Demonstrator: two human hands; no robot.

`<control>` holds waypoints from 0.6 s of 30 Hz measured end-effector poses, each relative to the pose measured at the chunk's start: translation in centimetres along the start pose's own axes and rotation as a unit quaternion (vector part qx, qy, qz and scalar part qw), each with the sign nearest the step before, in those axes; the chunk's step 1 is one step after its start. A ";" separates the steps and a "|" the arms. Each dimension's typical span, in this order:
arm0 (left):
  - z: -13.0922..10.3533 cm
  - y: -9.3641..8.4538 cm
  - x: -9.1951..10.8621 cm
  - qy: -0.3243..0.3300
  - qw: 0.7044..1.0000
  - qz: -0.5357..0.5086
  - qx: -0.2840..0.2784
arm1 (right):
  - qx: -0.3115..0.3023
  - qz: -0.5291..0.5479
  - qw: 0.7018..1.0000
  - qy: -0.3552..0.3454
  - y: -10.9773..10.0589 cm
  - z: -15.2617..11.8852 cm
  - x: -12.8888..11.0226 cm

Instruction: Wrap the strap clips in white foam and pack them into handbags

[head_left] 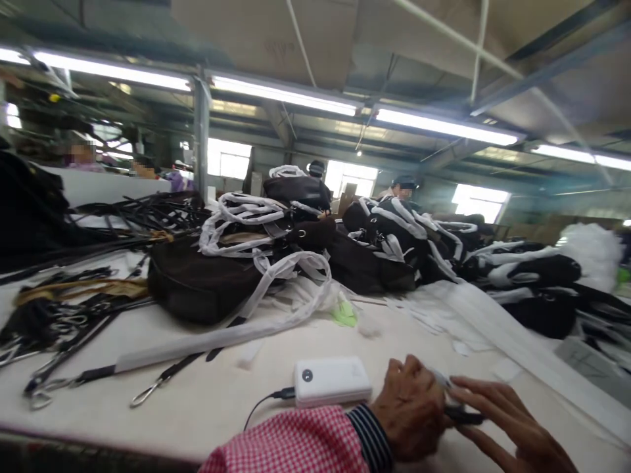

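Observation:
My left hand (411, 408), in a striped cuff and a red checked sleeve, is closed with its fingers curled at the front right of the table. Close beside it, my right hand (513, 420) has long fingers and thumb around a small dark object (463, 414). A pale piece shows between the hands just above that object. Blur and the fingers hide what kind of thing it is. To the left of my left hand lies a white power bank (332, 381) with a black cable plugged into its left end.
Dark bags (204, 279) with white-wrapped handles are heaped across the table (197, 420). Straps with metal snap hooks (145, 393) lie at the left. A green scrap (344, 312) and white paper strips are in the middle. Several people are in the background.

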State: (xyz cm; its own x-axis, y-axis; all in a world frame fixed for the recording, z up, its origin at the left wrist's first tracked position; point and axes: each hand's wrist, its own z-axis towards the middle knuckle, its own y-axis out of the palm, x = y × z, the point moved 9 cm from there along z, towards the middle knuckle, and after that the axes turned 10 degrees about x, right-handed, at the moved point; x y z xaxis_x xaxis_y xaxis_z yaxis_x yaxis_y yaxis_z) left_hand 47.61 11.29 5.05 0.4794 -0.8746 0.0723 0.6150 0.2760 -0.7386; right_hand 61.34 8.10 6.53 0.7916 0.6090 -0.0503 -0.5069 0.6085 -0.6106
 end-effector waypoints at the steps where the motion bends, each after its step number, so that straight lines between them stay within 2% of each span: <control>1: 0.3 -1.5 -0.9 -0.049 0.998 -0.036 0.007 | 0.040 -0.012 0.999 0.022 -1.2 1.2 -0.3; 3: 0.6 -5.1 -3.2 -0.144 0.981 -0.126 0.036 | 0.111 -0.012 0.989 0.095 -3.0 3.1 -0.4; 5: 0.5 -9.1 -5.2 -0.182 0.967 -0.161 0.072 | 0.129 0.020 0.973 0.190 -3.2 4.2 0.2; 7: 0.0 -13.2 -7.7 -0.207 0.956 -0.179 0.108 | 0.090 0.080 0.956 0.266 -1.5 4.9 0.5; 10: -2.1 -17.9 -12.4 -0.263 0.929 -0.204 0.163 | -0.020 0.185 0.932 0.312 3.2 5.8 -0.5; 11: -3.0 -18.7 -14.2 -0.293 0.913 -0.225 0.175 | -0.045 0.209 0.925 0.314 4.7 6.1 -1.0; 14: -7.0 -19.4 -19.2 -0.403 0.810 -0.340 0.257 | -0.079 0.256 0.913 0.307 8.7 7.1 -2.4; 16: -9.3 -18.7 -21.0 -0.439 0.759 -0.379 0.297 | -0.092 0.270 0.910 0.301 10.9 7.7 -3.1; 18: -11.2 -17.5 -21.9 -0.466 0.734 -0.388 0.305 | -0.109 0.270 0.915 0.280 12.7 8.2 -3.8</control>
State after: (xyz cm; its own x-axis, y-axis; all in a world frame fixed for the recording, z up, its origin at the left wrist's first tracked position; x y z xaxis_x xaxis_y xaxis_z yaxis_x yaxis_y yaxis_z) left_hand 19.33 21.20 8.93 -0.1182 -0.2880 0.9503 0.9593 0.2141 0.1842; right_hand 49.13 17.68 5.46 0.5266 0.3981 -0.7511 -0.8444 0.1426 -0.5164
